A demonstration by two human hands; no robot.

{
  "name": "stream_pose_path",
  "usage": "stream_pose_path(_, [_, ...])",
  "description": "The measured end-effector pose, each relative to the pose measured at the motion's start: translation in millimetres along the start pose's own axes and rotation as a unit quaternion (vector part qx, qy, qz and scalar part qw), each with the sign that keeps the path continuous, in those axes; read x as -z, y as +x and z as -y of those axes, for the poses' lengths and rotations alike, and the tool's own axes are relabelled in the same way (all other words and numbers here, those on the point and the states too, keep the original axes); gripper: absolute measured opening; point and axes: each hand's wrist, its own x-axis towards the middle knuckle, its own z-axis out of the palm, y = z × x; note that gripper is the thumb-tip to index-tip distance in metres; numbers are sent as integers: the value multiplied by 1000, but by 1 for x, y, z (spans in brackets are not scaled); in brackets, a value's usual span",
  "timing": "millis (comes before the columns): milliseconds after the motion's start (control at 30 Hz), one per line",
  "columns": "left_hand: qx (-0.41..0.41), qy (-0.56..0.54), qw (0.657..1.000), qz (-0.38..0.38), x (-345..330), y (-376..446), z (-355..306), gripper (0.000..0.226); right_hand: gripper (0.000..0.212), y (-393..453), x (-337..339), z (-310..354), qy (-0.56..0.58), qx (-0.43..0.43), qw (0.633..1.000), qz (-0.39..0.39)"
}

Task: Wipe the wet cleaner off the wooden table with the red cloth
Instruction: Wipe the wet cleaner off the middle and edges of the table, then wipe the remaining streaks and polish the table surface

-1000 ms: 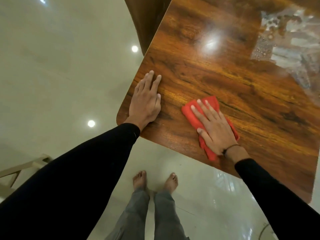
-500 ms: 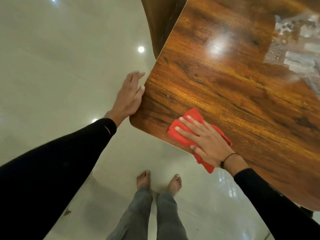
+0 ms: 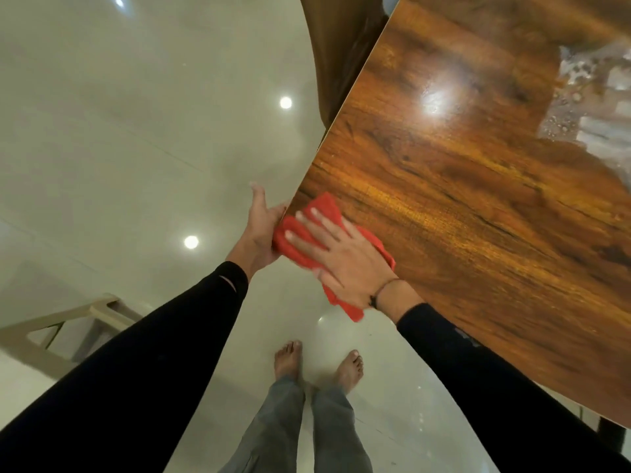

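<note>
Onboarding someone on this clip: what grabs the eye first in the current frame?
The red cloth at the near corner of the wooden table, pressed flat under the right hand, with the left hand cupped just off the table edge beside it. Next, the wet cleaner, a foamy grey patch with droplets, far across the tabletop at the frame's upper right, well away from the cloth.

Wooden table [image 3: 478,216], seen from above: its broad middle lies bare, open for a hand to sweep across. At the near corner, 2 hands and a red cloth [image 3: 324,213] crowd the edge. A wet cleaner patch [image 3: 594,107] covers the far right. Open floor [image 3: 136,131] lies left.
</note>
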Motion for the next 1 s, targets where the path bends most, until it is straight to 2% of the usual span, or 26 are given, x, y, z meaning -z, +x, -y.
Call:
stream_pose_path(67, [10, -29, 999, 17, 0, 3, -1, 126, 82, -27, -2, -19, 1, 45, 999, 29])
stream_pose_path(133, [21, -61, 997, 42, 1, 8, 2, 127, 82, -44, 5, -43, 6, 29, 999, 41])
stream_pose_path(233, [21, -61, 997, 45, 5, 11, 2, 127, 77, -27, 16, -73, 29, -101, 994, 7])
stream_pose_path(333, [19, -57, 998, 29, 10, 13, 3, 128, 74, 32, 26, -79, 32, -222, 973, -47])
stream_pose_path(400, [16, -65, 997, 33, 8, 10, 3, 128, 74, 68, 29, -72, 33, -257, 965, -48])
stream_pose_path(467, [18, -82, 996, 40, 6, 6, 4, 128, 74, 84, 27, -60, 23, -227, 973, -33])
stream_pose_path(600, [12, -115, 993, -3, 14, -5, 6, 124, 76, 57, 9, -14, -2, -84, 996, -20])
stream_pose_path(667, [1, -77, 996, -54, 21, -15, 7, 116, 77, 29, 3, 6, 29, -53, 998, -18])
stream_pose_path(733, [-11, 22, 993, -113, 24, -27, 0, 102, 78, -3, -1, 21, -3, -29, 1000, -11])
stream_pose_path(800, [-61, 132, 972, -183, 20, -39, -11, 71, 70, -33, 0, 24, -66, -34, 997, -15])
stream_pose_path(867, [-146, 224, 925, -269, 11, -49, -19, 36, 58, -59, 10, 19, -48, -94, 994, -13])
stream_pose_path(900, [-182, 248, 900, -307, 3, -55, -22, 26, 58, -71, 17, 16, -8, -144, 989, -24])
stream_pose_path(933, [-207, 257, 885, -329, -7, -60, -25, 22, 57, -83, 26, 11, 40, -204, 977, -44])
stream_pose_path(1000, [-234, 266, 883, -309, -34, -69, -28, 20, 46, -108, 44, 0, 146, -323, 928, -114])
